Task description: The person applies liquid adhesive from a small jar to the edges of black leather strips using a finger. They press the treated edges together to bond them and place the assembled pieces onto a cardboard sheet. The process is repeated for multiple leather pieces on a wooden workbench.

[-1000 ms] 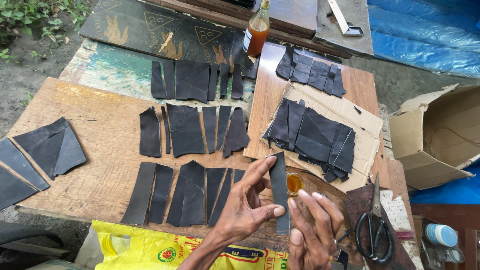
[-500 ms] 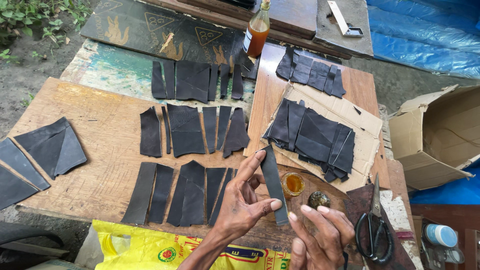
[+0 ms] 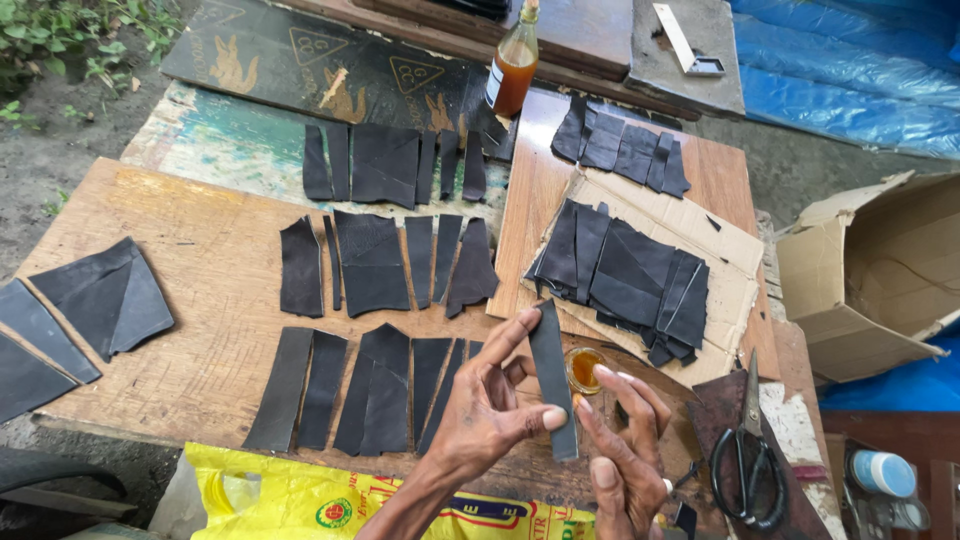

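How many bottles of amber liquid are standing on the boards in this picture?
1. The bottle of amber liquid stands upright at the top centre, behind the dark cut pieces. Others may be hidden out of frame.

Black leather strip [image 3: 553, 380], amber bottle [image 3: 512, 72], yellow printed bag [image 3: 300, 495], blue tarp [image 3: 850, 85].

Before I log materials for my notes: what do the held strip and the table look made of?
The dark strip in the left hand looks like leather or a synthetic sheet: matte, thin, cleanly cut. The table looks like bare plywood: brown, visible grain, worn.
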